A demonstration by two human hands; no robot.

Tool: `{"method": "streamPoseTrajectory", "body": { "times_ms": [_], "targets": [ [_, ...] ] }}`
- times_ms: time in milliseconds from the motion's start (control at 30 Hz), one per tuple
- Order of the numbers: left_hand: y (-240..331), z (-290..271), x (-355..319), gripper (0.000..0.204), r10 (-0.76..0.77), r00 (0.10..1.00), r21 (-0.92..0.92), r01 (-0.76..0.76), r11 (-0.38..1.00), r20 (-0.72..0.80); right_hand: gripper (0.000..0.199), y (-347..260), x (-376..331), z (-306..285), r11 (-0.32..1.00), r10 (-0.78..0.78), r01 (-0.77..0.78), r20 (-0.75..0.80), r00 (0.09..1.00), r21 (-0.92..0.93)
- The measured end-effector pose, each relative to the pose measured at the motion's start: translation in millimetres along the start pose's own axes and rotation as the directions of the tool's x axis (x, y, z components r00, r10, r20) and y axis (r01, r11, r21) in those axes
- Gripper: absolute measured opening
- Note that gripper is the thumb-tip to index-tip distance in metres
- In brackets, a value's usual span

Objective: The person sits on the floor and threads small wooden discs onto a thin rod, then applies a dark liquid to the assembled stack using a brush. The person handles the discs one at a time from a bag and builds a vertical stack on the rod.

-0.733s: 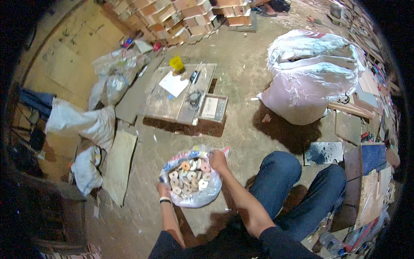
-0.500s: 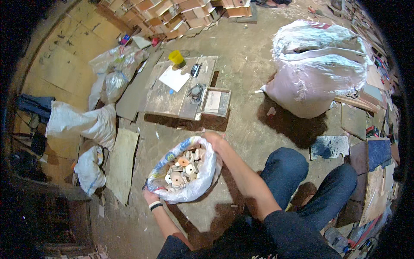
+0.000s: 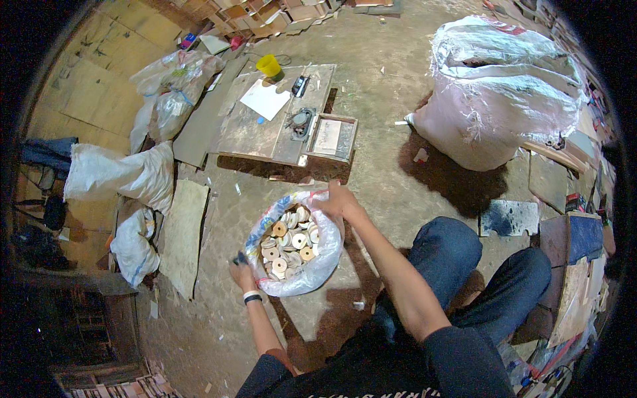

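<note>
A white plastic sack (image 3: 302, 286) with coloured print stands on the floor before me, its rim rolled back into a round mouth. Inside lies a heap of round wooden discs (image 3: 279, 264) with centre holes, mostly pale, a few orange-tan. My right hand (image 3: 337, 201) is closed on the far right part of the rim. Beside the sack's left side is my left hand (image 3: 243, 274), with a band at its wrist. Its fingers are blurred, with a dark patch at their tips that I cannot make out.
Beyond the sack stands a low wooden table (image 3: 232, 142) with a yellow cup (image 3: 269, 66), white paper (image 3: 265, 99) and an open wooden box (image 3: 332, 138). A big stuffed sack (image 3: 491, 99) stands at right. White sacks (image 3: 126, 174) and a board (image 3: 186, 232) lie at left.
The sack has turned from tilted toward me to more upright, with its discs spread more evenly. My left hand has moved up and off the rim. My right hand still grips the rim.
</note>
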State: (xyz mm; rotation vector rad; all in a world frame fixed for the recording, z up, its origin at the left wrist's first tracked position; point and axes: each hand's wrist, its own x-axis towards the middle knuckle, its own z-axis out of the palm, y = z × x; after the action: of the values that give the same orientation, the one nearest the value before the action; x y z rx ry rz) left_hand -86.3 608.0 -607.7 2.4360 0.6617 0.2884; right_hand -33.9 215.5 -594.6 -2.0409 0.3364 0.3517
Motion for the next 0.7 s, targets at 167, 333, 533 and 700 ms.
{"method": "streamPoseTrajectory", "body": {
  "times_ms": [167, 333, 533, 700],
  "targets": [
    [46.7, 35.8, 49.4, 0.032, 0.599, 0.775, 0.467, -0.613, 0.638, 0.199, 0.067, 7.9, -41.8, 3.8, 0.985, -0.041, 0.047, 0.035, 0.999, -0.168],
    [82.2, 48.1, 111.4, 0.024, 0.476, 0.824, 0.409, -0.566, 0.716, 0.309, 0.043, 5.1, -40.0, -4.0, 0.965, -0.07, 0.052, -0.064, 0.995, -0.257],
    [80.5, 40.1, 78.8, 0.034, 0.582, 0.807, 0.473, -0.554, 0.685, 0.103, 0.041, -34.3, -82.7, -75.7, 0.961, -0.208, 0.165, -0.187, 0.96, -0.224],
    [68.3, 88.4, 9.4, 0.04, 0.64, 0.656, 0.028, -0.707, 0.707, 0.401, 0.048, -42.0, -156.1, -210.3, 0.945, -0.299, 0.23, -0.328, 0.896, -0.232]
  ]
}}
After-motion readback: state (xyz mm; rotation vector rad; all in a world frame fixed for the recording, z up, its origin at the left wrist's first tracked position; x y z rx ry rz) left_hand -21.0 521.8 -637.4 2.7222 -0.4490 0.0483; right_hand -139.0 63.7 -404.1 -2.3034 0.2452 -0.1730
